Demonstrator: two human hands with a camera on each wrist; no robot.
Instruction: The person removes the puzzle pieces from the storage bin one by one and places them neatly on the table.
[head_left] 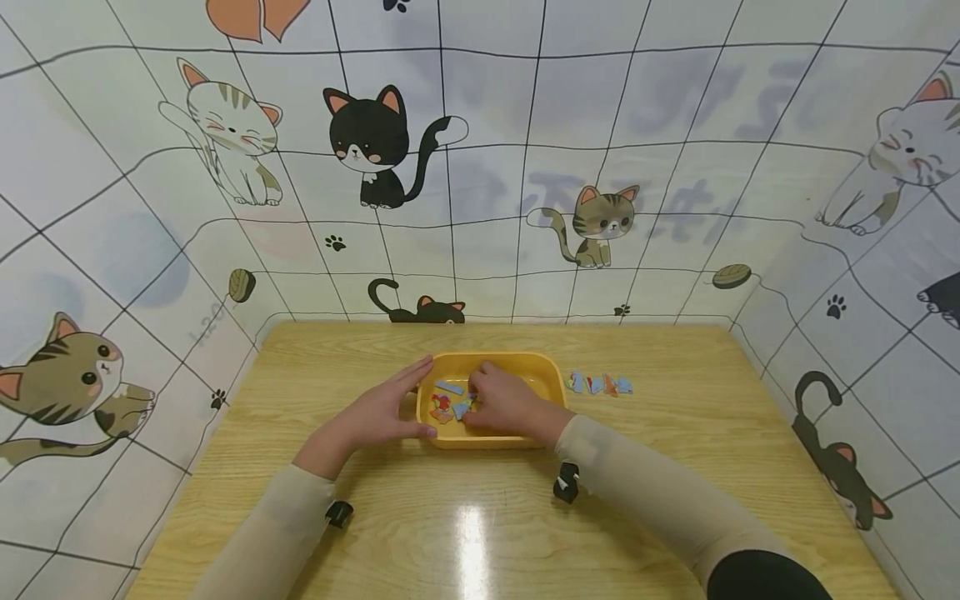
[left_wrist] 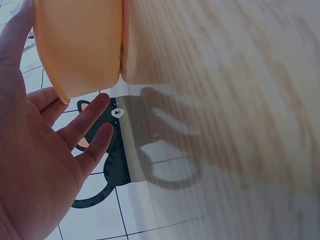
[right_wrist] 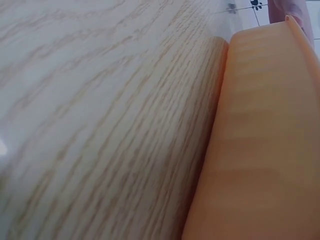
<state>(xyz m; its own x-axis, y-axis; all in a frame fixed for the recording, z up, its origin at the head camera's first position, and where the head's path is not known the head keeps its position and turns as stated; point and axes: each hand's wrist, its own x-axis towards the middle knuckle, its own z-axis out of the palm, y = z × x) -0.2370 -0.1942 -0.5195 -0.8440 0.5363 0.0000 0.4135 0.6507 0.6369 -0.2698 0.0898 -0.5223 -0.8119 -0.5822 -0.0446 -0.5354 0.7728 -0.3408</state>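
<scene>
A yellow plastic tray (head_left: 487, 442) stands on the table with several small printed puzzle pieces (head_left: 442, 407), blue, red and orange, in its left half. My left hand (head_left: 382, 412) is at the tray's left end, thumb by the front corner and fingers by the back one. In the left wrist view its fingers (left_wrist: 89, 122) are spread and nearly straight, some touching the rim. My right hand (head_left: 510, 404) reaches over the front rim into the tray, fingers bent down among the pieces. Coloured bits show by its fingertips; I cannot tell whether they are pinched.
To the right of the tray, a short row of several puzzle pieces (head_left: 598, 383) lies on the wooden table (head_left: 660, 483). Cat-printed wall sheets (head_left: 487, 183) border the table at the back and both sides. In the right wrist view, the tray's side (right_wrist: 260, 135) fills the right.
</scene>
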